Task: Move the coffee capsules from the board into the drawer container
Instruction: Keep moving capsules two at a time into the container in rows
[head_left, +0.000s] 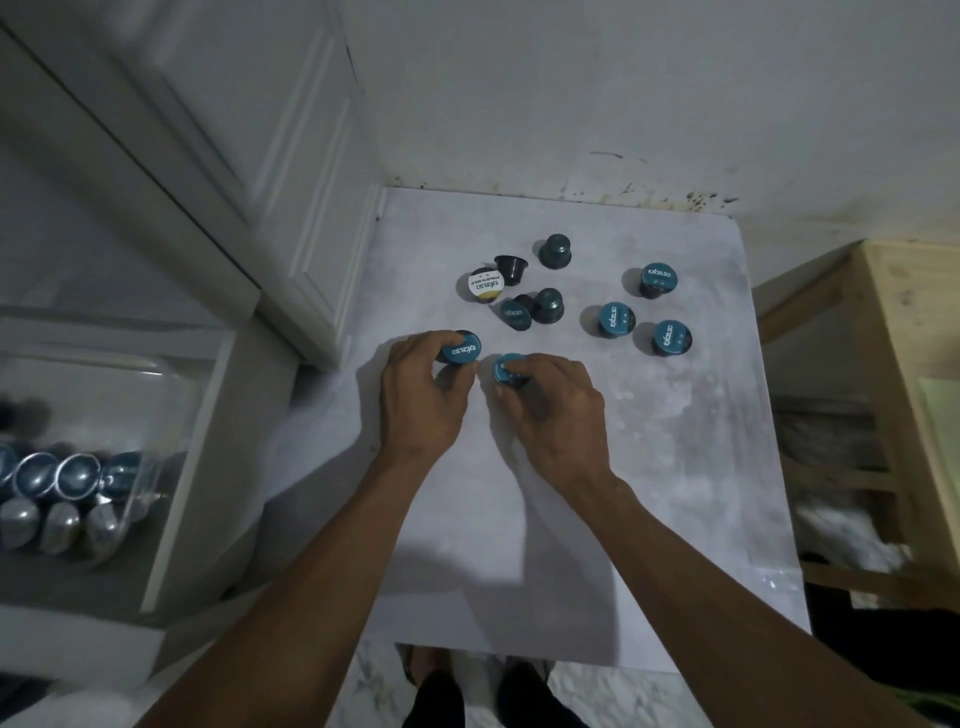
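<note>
Capsules already stored show at the far left, lying in rows inside the clear drawer container, which stands pulled out left of the board, presumably so each load travels only a short way. On the board's near-left part the left hand curls its fingers round a teal capsule, lid tipped up. Just right of it the right hand pinches a second teal capsule between thumb and fingertips; taking two at once likely halves the trips. Eight more capsules lie scattered on the board's far half, some upright, some overturned. The board is pale and mottled, backed by a stained white wall, with a wooden frame to its right.
</note>
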